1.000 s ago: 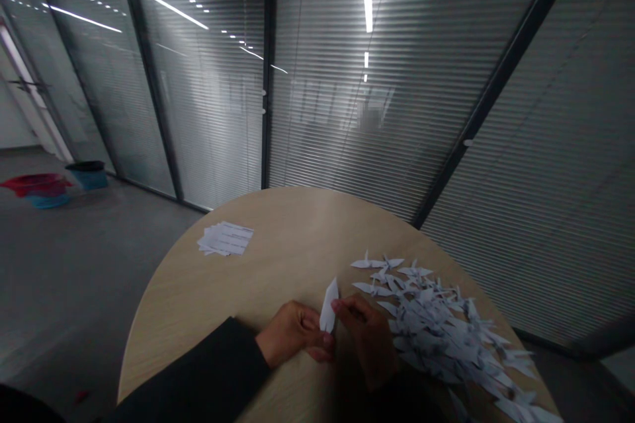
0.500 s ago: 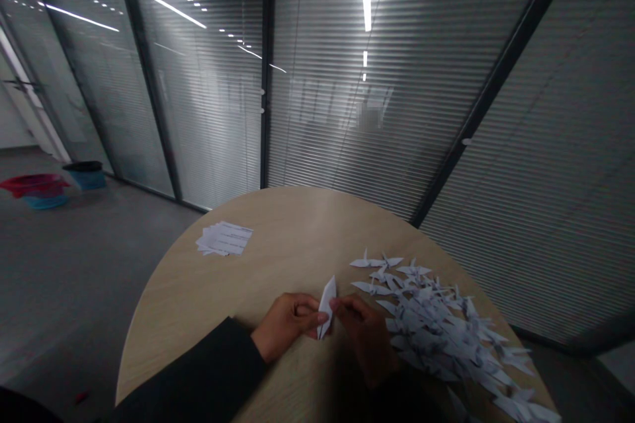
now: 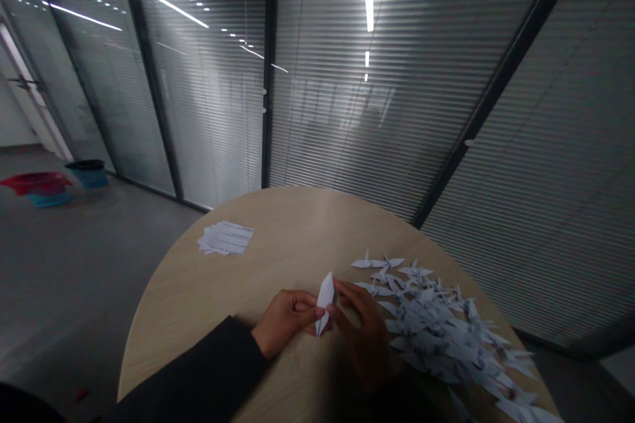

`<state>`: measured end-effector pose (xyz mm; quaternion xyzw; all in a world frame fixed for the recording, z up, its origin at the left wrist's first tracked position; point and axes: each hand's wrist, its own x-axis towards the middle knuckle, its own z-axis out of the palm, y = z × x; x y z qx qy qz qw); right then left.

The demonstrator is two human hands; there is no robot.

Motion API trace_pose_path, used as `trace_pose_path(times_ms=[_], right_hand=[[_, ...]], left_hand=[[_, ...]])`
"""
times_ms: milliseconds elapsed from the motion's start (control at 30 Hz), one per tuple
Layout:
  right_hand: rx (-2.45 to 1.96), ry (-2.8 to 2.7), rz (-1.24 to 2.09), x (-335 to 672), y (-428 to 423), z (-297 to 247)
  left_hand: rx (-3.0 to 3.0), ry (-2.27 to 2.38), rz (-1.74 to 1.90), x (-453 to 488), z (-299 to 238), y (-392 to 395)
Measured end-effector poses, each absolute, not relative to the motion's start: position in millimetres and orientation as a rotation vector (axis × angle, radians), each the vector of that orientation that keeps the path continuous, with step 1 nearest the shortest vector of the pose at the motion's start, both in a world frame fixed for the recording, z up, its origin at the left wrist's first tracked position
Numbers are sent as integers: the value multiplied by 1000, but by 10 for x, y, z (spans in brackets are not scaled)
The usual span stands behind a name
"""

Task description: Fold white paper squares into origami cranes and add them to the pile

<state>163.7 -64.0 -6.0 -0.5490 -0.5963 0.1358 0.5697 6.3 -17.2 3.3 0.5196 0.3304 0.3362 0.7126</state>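
A narrow strip of folded white paper (image 3: 326, 292), pointed at its top and split at its lower end, stands tilted between my hands above the table. My left hand (image 3: 288, 318) pinches its lower part, thumb in front and fingers behind. On the other side, my right hand (image 3: 362, 324) has its thumb and fingertips at the paper's right edge; the finger is higher than the thumb. Close to my right hand spreads a large heap of folded paper cranes (image 3: 436, 324).
The round wooden table (image 3: 297, 225) carries a small stack of printed paper squares (image 3: 227, 238) at its far left. Behind it rises a glass partition with blinds (image 3: 357, 132). A red-lined bin (image 3: 40, 186) and a black-lined bin (image 3: 88, 174) stand on the floor at left.
My right fingers have shifted up along the paper's right edge and spread from the thumb. The paper has tipped slightly and moved a little left. My left hand keeps its pinch.
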Motion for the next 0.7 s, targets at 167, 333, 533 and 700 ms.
trace_pose_path(times_ms=[167, 333, 533, 700], right_hand=[[-1286, -1404, 283, 1622, -658, -55], [-1299, -1452, 304, 1630, -669, -46], [-1292, -1286, 390, 1599, -661, -10], [-1332, -1180, 649, 1594, -657, 23]], left_hand=[[1158, 720, 747, 64, 48, -180], [1182, 720, 752, 67, 58, -180], [1218, 744, 744, 62, 78, -201], [1249, 757, 730, 57, 76, -216]])
